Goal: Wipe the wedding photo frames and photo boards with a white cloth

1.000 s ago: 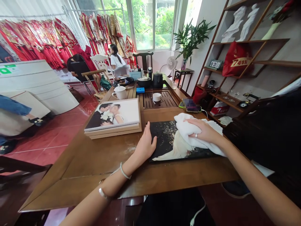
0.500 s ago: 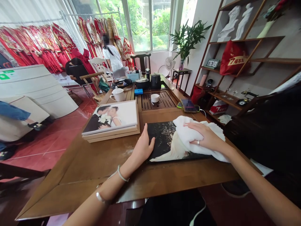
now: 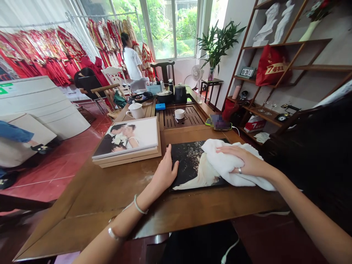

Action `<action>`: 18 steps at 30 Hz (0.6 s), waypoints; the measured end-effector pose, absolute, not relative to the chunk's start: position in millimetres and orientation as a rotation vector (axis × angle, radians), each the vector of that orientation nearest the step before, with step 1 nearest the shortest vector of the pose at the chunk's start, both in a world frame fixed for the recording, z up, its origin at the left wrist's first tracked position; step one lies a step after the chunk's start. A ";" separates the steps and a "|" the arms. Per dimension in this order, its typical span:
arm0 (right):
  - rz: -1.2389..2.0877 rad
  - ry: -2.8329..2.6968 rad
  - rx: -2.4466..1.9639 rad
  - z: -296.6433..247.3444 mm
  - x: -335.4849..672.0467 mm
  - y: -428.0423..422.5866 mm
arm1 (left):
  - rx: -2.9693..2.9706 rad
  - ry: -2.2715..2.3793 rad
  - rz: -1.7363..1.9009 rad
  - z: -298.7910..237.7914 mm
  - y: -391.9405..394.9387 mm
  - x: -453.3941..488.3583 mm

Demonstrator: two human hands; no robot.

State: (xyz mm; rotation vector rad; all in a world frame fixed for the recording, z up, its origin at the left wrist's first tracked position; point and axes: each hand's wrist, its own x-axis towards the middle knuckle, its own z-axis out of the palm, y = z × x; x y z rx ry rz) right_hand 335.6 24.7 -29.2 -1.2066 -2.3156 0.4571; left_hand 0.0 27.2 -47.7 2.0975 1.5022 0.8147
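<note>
A dark photo panel with a white-dressed figure lies flat on the wooden table. My left hand rests flat on the panel's left edge, fingers together and stretched out. My right hand presses a white cloth down on the panel's right half, palm down, a ring on one finger. The cloth covers the panel's right end.
A stack of light photo panels lies to the left. Behind are a slatted tea tray, a white mug, a cup, kettles and a phone. Shelves stand right. A person stands by red garments.
My right hand has slid the cloth a little toward me and to the right on the panel. My left hand has stayed on the edge. The person at the back has stood up.
</note>
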 end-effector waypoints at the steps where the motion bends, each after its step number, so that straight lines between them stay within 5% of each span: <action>1: 0.455 -2.309 -1.212 -29.1 333.4 34.4 | 2.100 1.495 0.808 -47.2 27.1 -0.1; 9: 0.327 -2.237 -1.300 -36.7 310.3 88.6 | 2.137 1.456 0.863 -52.1 27.6 -1.3; 18: 0.244 -2.314 -1.266 -36.9 301.3 40.7 | 2.121 1.509 0.803 -46.9 26.0 1.5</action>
